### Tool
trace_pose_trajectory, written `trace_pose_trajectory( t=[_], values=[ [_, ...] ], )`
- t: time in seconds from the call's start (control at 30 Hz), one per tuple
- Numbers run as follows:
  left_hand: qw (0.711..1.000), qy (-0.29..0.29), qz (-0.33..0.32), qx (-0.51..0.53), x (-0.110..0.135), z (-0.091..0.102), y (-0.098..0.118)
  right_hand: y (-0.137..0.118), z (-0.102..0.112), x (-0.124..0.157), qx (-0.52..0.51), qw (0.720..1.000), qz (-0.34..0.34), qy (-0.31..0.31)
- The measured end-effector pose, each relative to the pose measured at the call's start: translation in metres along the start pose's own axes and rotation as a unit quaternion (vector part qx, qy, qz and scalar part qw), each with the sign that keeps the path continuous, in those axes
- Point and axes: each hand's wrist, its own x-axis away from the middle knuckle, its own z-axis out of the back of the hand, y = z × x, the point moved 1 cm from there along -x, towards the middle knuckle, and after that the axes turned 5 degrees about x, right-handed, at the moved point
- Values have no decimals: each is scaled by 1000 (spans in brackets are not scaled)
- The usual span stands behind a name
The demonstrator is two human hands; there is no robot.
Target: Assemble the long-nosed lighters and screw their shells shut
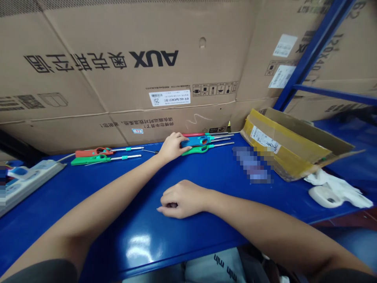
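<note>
1. Blue lighter (192,142): it lay toward the back of the worktop (132,204), near the large cardboard (165,23), between a red lighter (193,135) and a green lighter (196,150).
2. The left hand (173,147) was bent around the handle end, fingers on the far side and thumb on the near side, with little gap left; how firmly it pressed, I cannot tell.
3. The right hand (184,199) was loosely curled over the bare worktop nearer the body, with nothing visible in it.
4. Handling it well, I judged, called for a light hold on the handle end, fingers off the trigger, and care not to nudge its close neighbours.
5. The blue lighter had a slim handle, teal and reddish parts around the trigger opening, and a thin, shiny metal tube pointing right; the hand hid its handle end.
</note>
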Motion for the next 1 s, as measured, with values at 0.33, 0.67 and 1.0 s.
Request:
trace_pose_trajectory(
  t=[0.33,0.67,1.0],
  values=[
    [1000,2,5,-5,3,6,6,-1,2,0,3,1000,-2,-4],
    [1000,-9,-2,-8,13,6,17,-3,3,0,-11,1000,-1,-7],
    [999,-20,-3,-49,28,12,30,-2,6,3,-4,1000,3,-21]
  ],
)
